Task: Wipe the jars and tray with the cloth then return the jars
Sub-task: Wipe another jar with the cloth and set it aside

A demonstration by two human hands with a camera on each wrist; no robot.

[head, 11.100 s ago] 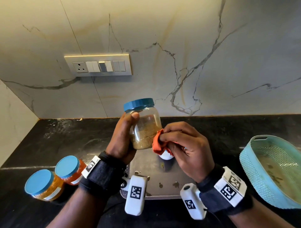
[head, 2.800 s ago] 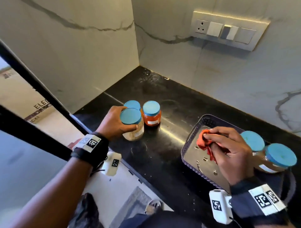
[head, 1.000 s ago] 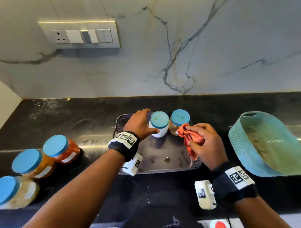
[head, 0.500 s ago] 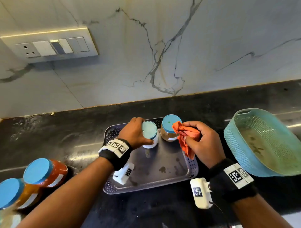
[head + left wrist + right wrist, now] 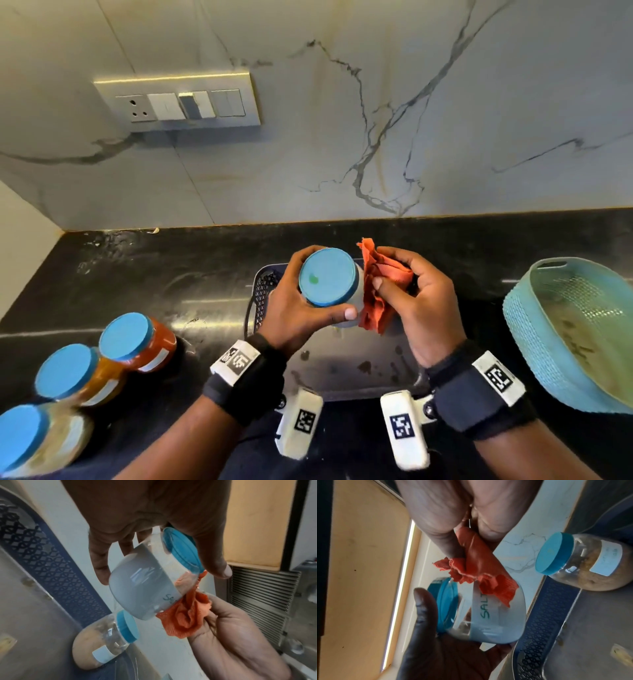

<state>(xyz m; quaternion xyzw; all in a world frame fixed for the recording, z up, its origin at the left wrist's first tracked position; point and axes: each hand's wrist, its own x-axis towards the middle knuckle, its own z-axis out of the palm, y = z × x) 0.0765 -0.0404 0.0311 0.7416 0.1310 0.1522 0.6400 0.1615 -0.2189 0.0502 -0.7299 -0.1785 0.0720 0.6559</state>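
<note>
Now the salt jar is up off the tray, my left hand wrapped round it, my right hand bunching the cloth against its side. Wiping begins; one jar remains on the tray.

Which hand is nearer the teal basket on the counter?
Right. The right hand, gripping the orange cloth, is closer to the teal basket; the left hand, holding the salt jar, is farther away.
</note>
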